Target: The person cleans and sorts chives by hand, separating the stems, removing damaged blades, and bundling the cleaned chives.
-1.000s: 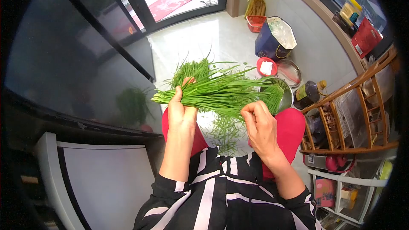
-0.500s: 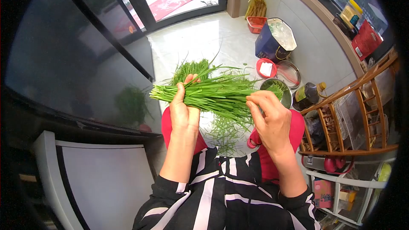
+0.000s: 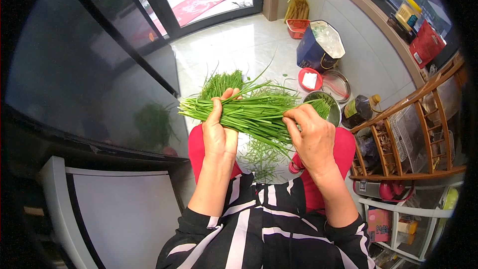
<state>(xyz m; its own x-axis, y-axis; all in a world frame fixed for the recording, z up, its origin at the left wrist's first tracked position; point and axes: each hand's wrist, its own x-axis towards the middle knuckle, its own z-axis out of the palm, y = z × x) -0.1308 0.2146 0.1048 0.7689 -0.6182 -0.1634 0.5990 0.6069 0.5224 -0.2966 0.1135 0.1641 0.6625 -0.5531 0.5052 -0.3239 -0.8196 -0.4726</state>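
A thick bunch of garlic chives lies sideways above my knees, pale stem ends to the left and leaf tips to the right. My left hand is wrapped round it near the stems, thumb on the near side. At the leafy end, my right hand pinches with thumb and forefinger at the tips; what exactly sits between them is partly hidden. Beyond the bunch, a pile of chives rests on the floor. Loose green scraps are scattered below, between my legs. A metal bowl with more greens stands beyond my right hand.
On the right stand a dark bottle, a red bowl holding something white, a round metal lid and a blue bag. A wooden rack borders that side. Dark glossy panels and a white cabinet are left.
My right hand has shifted slightly left along the leaf tips. The bunch and my left hand have moved a little to the right.
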